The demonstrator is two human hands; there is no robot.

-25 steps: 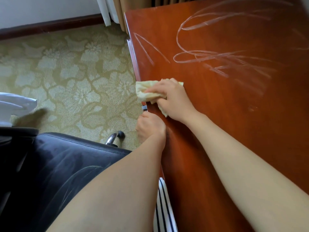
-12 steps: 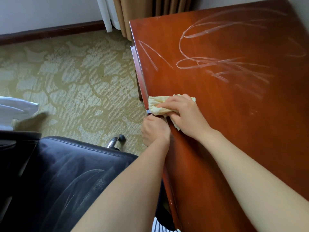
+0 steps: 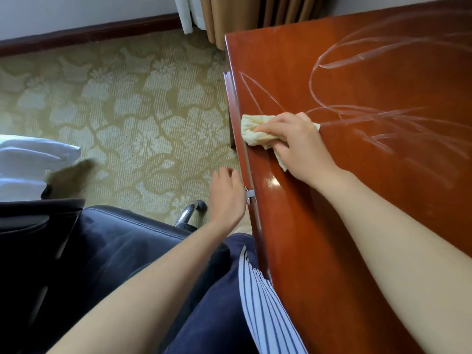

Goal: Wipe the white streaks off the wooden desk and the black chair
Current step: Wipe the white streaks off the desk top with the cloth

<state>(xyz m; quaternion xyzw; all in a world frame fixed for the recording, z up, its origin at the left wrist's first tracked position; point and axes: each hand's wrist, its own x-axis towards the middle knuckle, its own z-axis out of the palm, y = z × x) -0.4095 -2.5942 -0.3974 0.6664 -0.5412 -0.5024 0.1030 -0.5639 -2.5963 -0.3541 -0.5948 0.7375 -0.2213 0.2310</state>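
Patterned green carpet (image 3: 127, 111) runs along the left of a glossy wooden desk (image 3: 332, 226), where a person's right hand (image 3: 298, 144) holds a crumpled yellow cloth (image 3: 252, 134) against the top at its left edge, fingers folded over the fabric. White streaks (image 3: 357, 116) loop across the desk beyond and to the right of the cloth, and the nearest line meets it. The wood nearer the camera looks clean. The left hand (image 3: 226, 198) hangs just beside the desk's edge, fingers loosely bent and holding nothing, close to a small metal fitting (image 3: 249, 194). The black chair (image 3: 102, 246) sits lower left, any marks on its seat too faint to judge. With the cloth so near the rim, a leftward stroke could carry it off the desk onto the carpet. A light pass would likely smear the lines rather than lift them. Open wood to the right and far side leaves ample room for sweeps.
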